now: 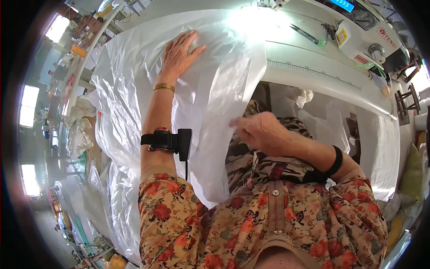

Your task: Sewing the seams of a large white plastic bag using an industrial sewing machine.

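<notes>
A large, thin, shiny white sheet, like plastic film or light fabric, spreads over the sewing table and hangs down over my lap. My left hand lies flat on it near the far side, fingers stretched out, holding nothing. Over my lap, my right hand is closed, its fingertips at the sheet's right edge. They seem to pinch that edge, though they are slightly blurred. Bright lamp light falls on the sheet's far end, where the sewing machine's needle area is washed out by glare.
A sewing machine with a lit display stands at the far right. Dark thread snips lie on the table beside a printed ruler scale. More white material hangs at the right. Crumpled sheeting and other machines are at the left.
</notes>
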Available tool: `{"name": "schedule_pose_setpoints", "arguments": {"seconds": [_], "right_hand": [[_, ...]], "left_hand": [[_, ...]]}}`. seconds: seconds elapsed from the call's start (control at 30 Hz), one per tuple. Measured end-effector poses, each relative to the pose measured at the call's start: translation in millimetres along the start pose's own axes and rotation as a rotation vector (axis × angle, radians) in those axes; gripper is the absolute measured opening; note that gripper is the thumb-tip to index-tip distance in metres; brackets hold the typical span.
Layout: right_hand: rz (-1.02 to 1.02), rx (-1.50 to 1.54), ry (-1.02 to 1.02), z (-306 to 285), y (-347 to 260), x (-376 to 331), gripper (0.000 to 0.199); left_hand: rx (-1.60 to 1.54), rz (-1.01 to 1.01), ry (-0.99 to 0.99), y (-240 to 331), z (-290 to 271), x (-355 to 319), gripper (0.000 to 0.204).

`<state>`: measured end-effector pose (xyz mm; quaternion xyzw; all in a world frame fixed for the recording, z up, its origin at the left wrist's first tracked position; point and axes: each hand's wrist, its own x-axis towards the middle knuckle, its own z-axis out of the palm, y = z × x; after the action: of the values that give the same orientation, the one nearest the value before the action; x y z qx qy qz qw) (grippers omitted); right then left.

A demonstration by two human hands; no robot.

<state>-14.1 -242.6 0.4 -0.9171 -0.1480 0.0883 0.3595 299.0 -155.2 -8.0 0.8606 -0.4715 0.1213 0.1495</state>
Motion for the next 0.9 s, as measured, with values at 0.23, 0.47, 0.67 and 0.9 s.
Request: {"name": "schedule_pose_setpoints", "arguments": {"seconds": [0.23,0.47,0.67,0.9], "right_hand": [[0.001,-0.56,-0.005,67,47,26,0.017],[-0.044,-0.143,0.032,21,41,-30,0.015],[-0.117,0.057,0.211,-51,5,-133,0.016],[0.109,-0.347,0.18,36,86,-164,0.024]], "left_hand": [[0.017,-0.006,0.031,-5,4,-1,0.063],[-0.027,0.105,0.161,-9,9,-16,0.051],[0.016,0.154,0.219,-6,4,-59,0.049],[-0.366,-0.084,0.108,52,-22,-83,0.041]]}}
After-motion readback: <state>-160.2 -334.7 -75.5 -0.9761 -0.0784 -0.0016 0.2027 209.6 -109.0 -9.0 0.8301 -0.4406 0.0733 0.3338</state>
